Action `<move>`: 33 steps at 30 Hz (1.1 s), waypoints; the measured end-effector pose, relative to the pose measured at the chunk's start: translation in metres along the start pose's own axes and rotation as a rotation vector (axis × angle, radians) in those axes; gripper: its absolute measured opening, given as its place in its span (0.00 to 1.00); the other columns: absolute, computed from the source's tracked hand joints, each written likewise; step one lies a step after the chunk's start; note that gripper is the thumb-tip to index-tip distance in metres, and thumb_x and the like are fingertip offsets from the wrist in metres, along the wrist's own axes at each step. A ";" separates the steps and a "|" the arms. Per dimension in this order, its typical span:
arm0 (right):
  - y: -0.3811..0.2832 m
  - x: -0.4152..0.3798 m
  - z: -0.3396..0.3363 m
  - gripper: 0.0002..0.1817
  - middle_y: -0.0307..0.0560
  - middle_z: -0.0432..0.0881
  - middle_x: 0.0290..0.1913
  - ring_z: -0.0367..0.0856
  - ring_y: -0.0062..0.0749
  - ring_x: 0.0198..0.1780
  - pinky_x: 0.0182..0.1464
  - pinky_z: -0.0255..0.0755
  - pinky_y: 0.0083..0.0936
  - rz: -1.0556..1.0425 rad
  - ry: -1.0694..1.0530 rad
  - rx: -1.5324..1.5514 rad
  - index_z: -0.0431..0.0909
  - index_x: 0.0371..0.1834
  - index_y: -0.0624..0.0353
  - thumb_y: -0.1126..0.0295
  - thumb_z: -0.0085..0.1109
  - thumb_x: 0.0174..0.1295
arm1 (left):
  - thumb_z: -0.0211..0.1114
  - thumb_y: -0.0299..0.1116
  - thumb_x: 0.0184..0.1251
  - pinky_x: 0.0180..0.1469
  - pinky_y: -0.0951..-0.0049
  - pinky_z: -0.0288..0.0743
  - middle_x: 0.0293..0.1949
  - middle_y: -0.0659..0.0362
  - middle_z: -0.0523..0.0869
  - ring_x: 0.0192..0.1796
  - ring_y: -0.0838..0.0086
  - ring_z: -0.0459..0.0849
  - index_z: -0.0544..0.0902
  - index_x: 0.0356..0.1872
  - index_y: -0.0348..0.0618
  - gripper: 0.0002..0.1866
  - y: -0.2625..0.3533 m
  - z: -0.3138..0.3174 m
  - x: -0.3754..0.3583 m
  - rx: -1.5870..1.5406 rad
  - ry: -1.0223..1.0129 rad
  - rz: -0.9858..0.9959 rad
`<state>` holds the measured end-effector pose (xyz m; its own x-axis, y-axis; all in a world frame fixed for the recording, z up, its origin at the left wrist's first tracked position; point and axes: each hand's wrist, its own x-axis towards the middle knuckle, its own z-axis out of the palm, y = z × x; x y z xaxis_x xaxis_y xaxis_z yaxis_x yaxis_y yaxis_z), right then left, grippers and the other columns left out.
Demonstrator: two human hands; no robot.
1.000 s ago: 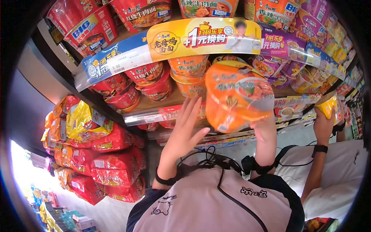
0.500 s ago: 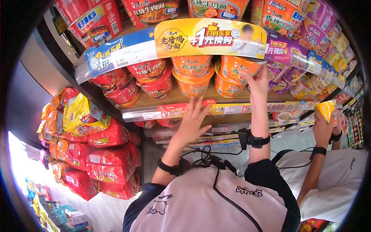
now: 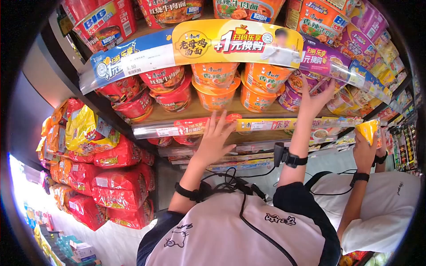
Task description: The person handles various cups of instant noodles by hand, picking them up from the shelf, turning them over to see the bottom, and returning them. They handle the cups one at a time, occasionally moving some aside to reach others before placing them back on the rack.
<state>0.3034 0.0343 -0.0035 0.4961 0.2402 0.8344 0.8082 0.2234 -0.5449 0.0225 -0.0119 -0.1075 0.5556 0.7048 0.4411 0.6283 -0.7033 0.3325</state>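
My left hand (image 3: 216, 141) rests with its fingers apart at the price strip (image 3: 262, 124) along the shelf's front edge. Just above its fingertips stands a stack of orange instant noodle cups (image 3: 216, 97). Farther right, my right hand (image 3: 316, 101) reaches up with thumb and fingers spread, in front of purple noodle cups (image 3: 290, 98) and below the purple promotional strip (image 3: 316, 57). Nothing shows in its grasp. Another orange noodle stack (image 3: 259, 98) sits to its left, with one cup upon another. Red noodle cups (image 3: 171, 98) stand at the left of this shelf.
A curved plastic promotional strip (image 3: 195, 42) hangs across the upper shelf edge, where larger noodle tubs (image 3: 248, 9) stand. Red multipacks (image 3: 120, 188) are piled at the left. On the right, a co-worker's hand (image 3: 364, 153) holds a yellow package (image 3: 368, 131).
My right hand has left the upper orange cup and moved right to the purple cups, its fingers spreading. That orange cup now sits squarely on its stack. My left hand stays at the shelf edge.
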 end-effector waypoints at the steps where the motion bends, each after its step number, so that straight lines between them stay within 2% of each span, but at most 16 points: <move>1: 0.009 0.007 0.006 0.45 0.60 0.57 0.67 0.56 0.39 0.68 0.69 0.49 0.35 -0.001 -0.047 0.169 0.51 0.68 0.67 0.68 0.70 0.50 | 0.71 0.40 0.49 0.69 0.46 0.47 0.72 0.48 0.48 0.72 0.44 0.43 0.64 0.66 0.53 0.40 0.000 0.000 0.000 0.003 0.004 0.004; 3: 0.024 0.014 0.014 0.47 0.59 0.54 0.69 0.57 0.38 0.68 0.69 0.51 0.32 -0.002 -0.143 0.505 0.51 0.69 0.67 0.70 0.72 0.48 | 0.71 0.39 0.49 0.69 0.46 0.47 0.72 0.48 0.48 0.72 0.44 0.43 0.64 0.66 0.54 0.40 0.000 0.001 -0.001 0.008 0.009 0.009; 4: 0.027 0.014 0.011 0.51 0.59 0.55 0.69 0.57 0.37 0.68 0.67 0.53 0.28 0.090 -0.158 0.478 0.48 0.70 0.65 0.71 0.74 0.46 | 0.71 0.39 0.49 0.69 0.46 0.47 0.72 0.48 0.49 0.72 0.44 0.43 0.64 0.66 0.54 0.40 0.000 0.001 -0.002 0.011 0.010 0.009; 7: 0.037 0.015 0.002 0.54 0.57 0.57 0.68 0.59 0.37 0.67 0.66 0.56 0.26 0.179 -0.185 0.504 0.45 0.71 0.63 0.72 0.74 0.45 | 0.68 0.41 0.53 0.70 0.46 0.44 0.72 0.49 0.47 0.73 0.45 0.41 0.64 0.67 0.55 0.38 -0.001 0.001 -0.003 0.015 -0.006 -0.007; 14: 0.014 -0.010 -0.055 0.56 0.55 0.61 0.66 0.64 0.37 0.64 0.63 0.60 0.30 0.151 -0.089 0.485 0.50 0.69 0.58 0.79 0.77 0.35 | 0.67 0.42 0.55 0.71 0.48 0.44 0.72 0.49 0.47 0.73 0.46 0.41 0.64 0.67 0.56 0.37 0.006 0.002 -0.002 0.035 0.012 -0.046; 17: 0.006 -0.025 -0.086 0.55 0.54 0.65 0.63 0.68 0.36 0.60 0.63 0.62 0.33 0.235 -0.110 0.595 0.51 0.70 0.52 0.84 0.73 0.34 | 0.67 0.41 0.55 0.71 0.49 0.45 0.72 0.48 0.49 0.73 0.46 0.43 0.64 0.66 0.55 0.36 0.008 0.001 0.000 0.021 0.047 -0.033; 18: 0.006 -0.028 -0.094 0.54 0.53 0.65 0.63 0.67 0.38 0.62 0.65 0.61 0.37 0.250 -0.147 0.653 0.52 0.69 0.54 0.75 0.75 0.35 | 0.67 0.40 0.55 0.71 0.49 0.45 0.72 0.48 0.50 0.73 0.46 0.44 0.64 0.66 0.54 0.36 0.011 -0.003 0.001 -0.037 0.049 -0.053; 20: 0.007 -0.032 -0.103 0.54 0.53 0.65 0.63 0.65 0.39 0.64 0.65 0.61 0.37 0.240 -0.221 0.803 0.54 0.69 0.57 0.64 0.77 0.36 | 0.67 0.38 0.55 0.70 0.50 0.47 0.71 0.48 0.52 0.73 0.47 0.47 0.64 0.66 0.53 0.36 0.020 -0.014 0.004 -0.153 0.051 -0.094; 21: 0.007 -0.033 -0.106 0.55 0.53 0.65 0.64 0.65 0.40 0.65 0.66 0.61 0.38 0.235 -0.257 0.878 0.54 0.68 0.59 0.58 0.78 0.37 | 0.67 0.36 0.55 0.70 0.50 0.48 0.71 0.48 0.52 0.72 0.48 0.49 0.63 0.67 0.52 0.37 0.026 -0.022 0.008 -0.129 0.082 -0.036; 22: -0.013 -0.035 -0.108 0.65 0.49 0.65 0.63 0.67 0.38 0.63 0.64 0.63 0.37 0.381 -0.293 0.911 0.56 0.67 0.62 0.43 0.79 0.22 | 0.67 0.35 0.55 0.70 0.51 0.49 0.71 0.47 0.52 0.72 0.48 0.50 0.61 0.68 0.52 0.37 0.034 -0.030 0.011 -0.106 0.111 0.021; 26: -0.042 -0.053 -0.107 0.67 0.49 0.65 0.62 0.67 0.36 0.62 0.63 0.63 0.35 0.486 -0.592 1.034 0.57 0.65 0.65 0.37 0.76 0.20 | 0.66 0.30 0.55 0.67 0.47 0.55 0.68 0.42 0.56 0.68 0.42 0.57 0.60 0.65 0.53 0.36 0.051 -0.042 0.017 -0.118 0.296 0.212; 28: -0.059 -0.063 -0.105 0.68 0.48 0.64 0.63 0.67 0.35 0.62 0.63 0.63 0.34 0.574 -0.717 1.089 0.57 0.65 0.65 0.35 0.75 0.18 | 0.61 0.28 0.60 0.66 0.47 0.55 0.68 0.38 0.55 0.67 0.40 0.58 0.59 0.65 0.50 0.32 0.052 -0.042 0.011 -0.417 0.279 0.026; 29: -0.059 -0.071 -0.102 0.52 0.47 0.74 0.53 0.74 0.33 0.54 0.57 0.68 0.31 0.525 -0.734 1.188 0.67 0.56 0.67 0.37 0.71 0.34 | 0.58 0.27 0.62 0.67 0.48 0.55 0.67 0.37 0.54 0.67 0.40 0.58 0.56 0.66 0.49 0.31 0.050 -0.046 0.008 -0.347 0.277 0.019; 30: -0.059 -0.078 -0.099 0.51 0.47 0.75 0.52 0.74 0.33 0.54 0.57 0.68 0.31 0.512 -0.763 1.233 0.68 0.56 0.67 0.37 0.71 0.35 | 0.55 0.26 0.65 0.67 0.48 0.55 0.67 0.35 0.53 0.68 0.39 0.57 0.54 0.67 0.47 0.30 0.048 -0.050 0.005 -0.277 0.274 0.011; 32: -0.062 -0.083 -0.100 0.49 0.47 0.75 0.51 0.75 0.33 0.53 0.56 0.68 0.31 0.510 -0.818 1.268 0.68 0.54 0.67 0.38 0.70 0.36 | 0.52 0.27 0.67 0.67 0.47 0.52 0.68 0.35 0.50 0.69 0.39 0.53 0.48 0.69 0.46 0.32 0.043 -0.049 -0.005 -0.345 0.364 0.030; 33: -0.062 -0.084 -0.101 0.48 0.47 0.75 0.51 0.75 0.33 0.53 0.56 0.69 0.31 0.504 -0.843 1.276 0.69 0.54 0.67 0.38 0.70 0.37 | 0.56 0.29 0.64 0.68 0.47 0.51 0.69 0.36 0.50 0.70 0.39 0.53 0.47 0.70 0.46 0.36 0.043 -0.051 -0.008 -0.408 0.425 0.053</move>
<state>0.2435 -0.0953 -0.0309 -0.0391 0.8586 0.5112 -0.3677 0.4634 -0.8063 0.0173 -0.0529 -0.0542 0.2607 0.6283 0.7330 0.2986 -0.7745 0.5576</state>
